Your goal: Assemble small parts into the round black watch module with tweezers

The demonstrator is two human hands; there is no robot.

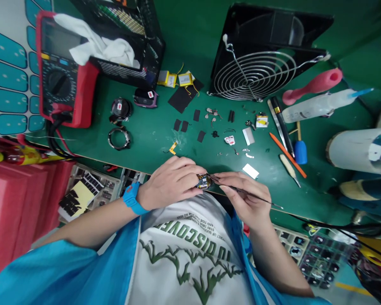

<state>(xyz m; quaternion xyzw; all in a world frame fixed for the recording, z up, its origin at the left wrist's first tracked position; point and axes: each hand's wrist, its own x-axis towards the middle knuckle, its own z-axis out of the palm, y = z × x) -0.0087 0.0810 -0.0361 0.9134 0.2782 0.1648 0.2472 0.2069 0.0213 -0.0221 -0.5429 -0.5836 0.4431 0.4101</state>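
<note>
At the table's front edge, my left hand (pixel 174 180) is closed around the rim of a small round circuit board (pixel 204 181), which shows gold and dark parts. A thin, dark, rod-like tool (pixel 257 196) is pinched in my right hand (pixel 249 201). Its working end meets the right side of the board, while its other end sticks out to the right past my palm. The fingers partly hide both board and tool tip, so the exact contact cannot be made out. A small orange flex cable (pixel 173 148) lies just beyond my left hand.
Small parts, black pads (pixel 201 136) and a white rectangular piece (pixel 250 170) lie beyond my hands. A fan (pixel 254 76) stands behind them. To the right are an orange stick (pixel 287 155), a blue-headed brush (pixel 300 152) and a bottle (pixel 319 106); a red multimeter (pixel 85 99) is at left.
</note>
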